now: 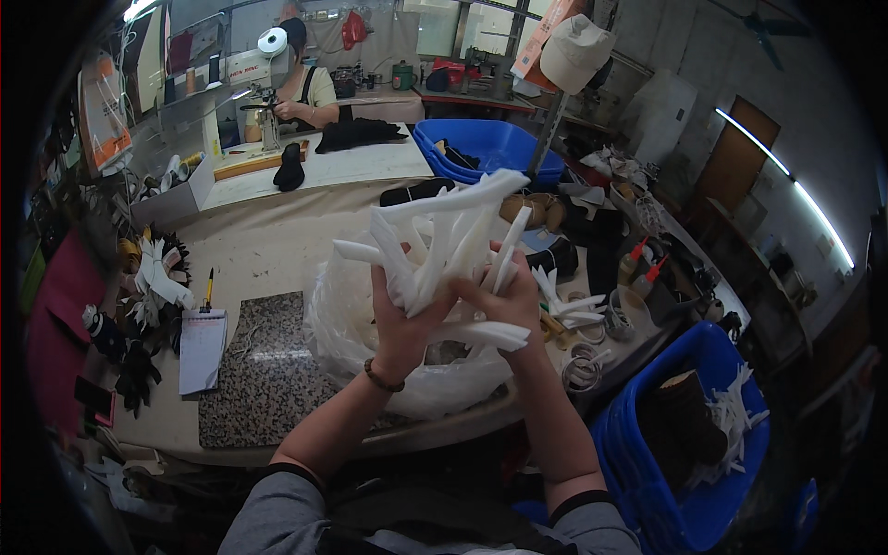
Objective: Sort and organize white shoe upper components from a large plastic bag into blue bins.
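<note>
Cream-coloured and lightly marked, the broad flat-topped worktable (pixel 240 245) supports the translucent, crumpled plastic bag (pixel 340 324), which serves as the reference point. Right of the bag, beside the table: a deep blue plastic tub with rounded corners (pixel 622 444), containing dark brown textile and thin white strips (pixel 737 421). Left of the bag and just beside it: a flat, straight-edged slab (pixel 250 379), speckled grey and black, with a glossy, stone-like face. Directly above the bag: a loose bundle of long, white, soft-looking strips (pixel 442 245), ends splayed in several directions. The bare left hand (pixel 407 324) grasps the bundle from its left side; the bare right hand (pixel 513 296) grasps it from the right, fingers bent. Several fingertips are hidden behind the strips; their exact contact cannot be determined. Farther left of the bag: a rectangular white paper notepad (pixel 201 351). At the notepad's top edge: a slender yellow-and-black pen (pixel 210 287).
</note>
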{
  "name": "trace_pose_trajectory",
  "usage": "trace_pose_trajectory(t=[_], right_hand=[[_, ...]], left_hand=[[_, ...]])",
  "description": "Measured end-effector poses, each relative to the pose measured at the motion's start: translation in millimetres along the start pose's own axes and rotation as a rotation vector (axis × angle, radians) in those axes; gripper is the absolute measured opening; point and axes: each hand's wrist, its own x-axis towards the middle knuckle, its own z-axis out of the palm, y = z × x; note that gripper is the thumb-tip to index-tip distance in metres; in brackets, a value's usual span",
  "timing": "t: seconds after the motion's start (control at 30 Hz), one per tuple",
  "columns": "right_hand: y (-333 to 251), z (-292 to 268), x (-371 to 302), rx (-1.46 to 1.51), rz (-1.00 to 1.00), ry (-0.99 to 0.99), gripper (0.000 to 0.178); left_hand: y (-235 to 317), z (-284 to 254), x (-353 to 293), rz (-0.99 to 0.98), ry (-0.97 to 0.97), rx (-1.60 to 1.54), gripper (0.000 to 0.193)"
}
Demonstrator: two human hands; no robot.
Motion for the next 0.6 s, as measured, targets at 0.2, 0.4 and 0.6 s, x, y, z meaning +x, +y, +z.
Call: trace_pose_trajectory(t=[0.2,0.4,0.6], right_hand=[[15.4,-51.4,7.8,0.308,0.072,0.132,0.040],[-8.3,-160.4,1.8,0.276,-0.177,0.682,0.018],[-34.9,-156.7,-18.6,0.225,-0.429,0.838,0.016]], left_hand=[[4.3,-19.3,21.2,-0.344,0.036,-0.442,0.067],[-3.9,-19.0,29.1,-0.409,-0.076,-0.378,0.075],[-11.2,7.8,40.8,-0.542,-0.073,-0.528,0.073]])
